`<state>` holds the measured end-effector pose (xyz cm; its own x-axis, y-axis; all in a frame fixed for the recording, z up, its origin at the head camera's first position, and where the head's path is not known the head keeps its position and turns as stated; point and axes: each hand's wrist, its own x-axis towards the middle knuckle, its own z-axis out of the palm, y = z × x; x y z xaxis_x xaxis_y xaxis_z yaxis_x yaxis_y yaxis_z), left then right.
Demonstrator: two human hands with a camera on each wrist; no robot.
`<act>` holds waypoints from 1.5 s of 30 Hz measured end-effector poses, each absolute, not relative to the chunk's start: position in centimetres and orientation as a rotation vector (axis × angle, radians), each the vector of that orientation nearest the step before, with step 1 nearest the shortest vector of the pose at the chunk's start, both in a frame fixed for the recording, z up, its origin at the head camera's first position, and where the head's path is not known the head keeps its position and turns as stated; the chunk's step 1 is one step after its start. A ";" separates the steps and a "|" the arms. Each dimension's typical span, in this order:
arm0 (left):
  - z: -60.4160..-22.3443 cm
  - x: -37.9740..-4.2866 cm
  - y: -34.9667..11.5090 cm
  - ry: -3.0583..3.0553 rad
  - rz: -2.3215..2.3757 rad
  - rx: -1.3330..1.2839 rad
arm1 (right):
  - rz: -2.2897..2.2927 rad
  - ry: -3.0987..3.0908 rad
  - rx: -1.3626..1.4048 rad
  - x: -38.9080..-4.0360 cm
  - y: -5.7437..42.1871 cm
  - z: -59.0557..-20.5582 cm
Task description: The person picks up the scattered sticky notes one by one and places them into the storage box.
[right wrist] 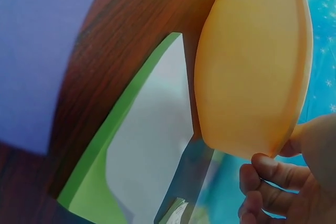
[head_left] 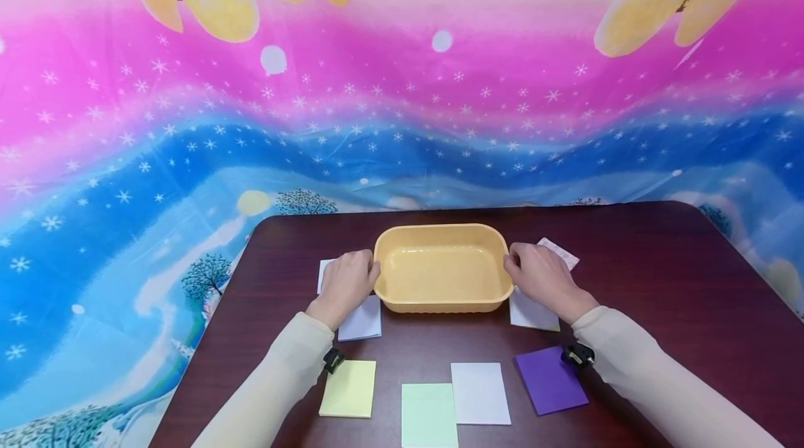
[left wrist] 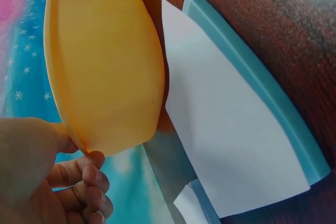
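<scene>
A yellow rectangular plastic basin (head_left: pixel 446 307) with rounded corners is near the table's far side, and nothing lies inside it. My left hand (head_left: pixel 347 284) pinches its left rim between thumb and fingers, and my right hand (head_left: pixel 548 279) pinches the rim on the right. In the left wrist view, a white-topped pad with a blue-green edge (left wrist: pixel 226 114) lies beside the basin wall. A white-topped pad with a green edge (right wrist: pixel 149 119) sits by the basin in the right wrist view. My left hand partly covers another white pad (head_left: pixel 324 273).
On the dark wood table (head_left: pixel 666 280), nearer me, lie a yellow pad (head_left: pixel 348 390), a pale green pad (head_left: pixel 429 416), a white pad (head_left: pixel 481 393) and a purple pad (head_left: pixel 549 379). A patterned pad (head_left: pixel 559 252) is beyond my right hand. A printed cloth (head_left: pixel 402 85) hangs behind.
</scene>
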<state>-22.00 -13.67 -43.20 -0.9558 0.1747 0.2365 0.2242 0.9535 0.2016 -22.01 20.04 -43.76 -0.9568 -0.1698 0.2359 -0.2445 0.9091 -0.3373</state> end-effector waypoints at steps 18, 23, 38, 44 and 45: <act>-42.6 -21.7 -14.0 -2.842 -0.361 -0.322 | 0.568 -2.858 0.318 -21.7 20.6 -42.9; -42.2 -21.6 -14.0 -2.794 -0.363 -0.347 | 0.553 -2.824 0.333 -21.5 20.4 -42.4; -40.8 -20.6 -13.2 -2.754 -0.368 -0.385 | 0.477 -2.695 0.469 -19.9 19.1 -40.8; -40.5 -20.1 -12.7 -2.758 -0.401 -0.416 | 0.446 -2.684 0.507 -19.2 18.4 -40.6; -40.5 -20.1 -12.7 -2.759 -0.404 -0.422 | 0.445 -2.682 0.510 -19.0 18.3 -40.6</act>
<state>-20.05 -12.67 -40.49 -0.9052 0.2402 0.3506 0.3306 0.9164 0.2258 -19.03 18.29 -40.55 -0.8649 -0.2860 0.4125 -0.4038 0.8846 -0.2333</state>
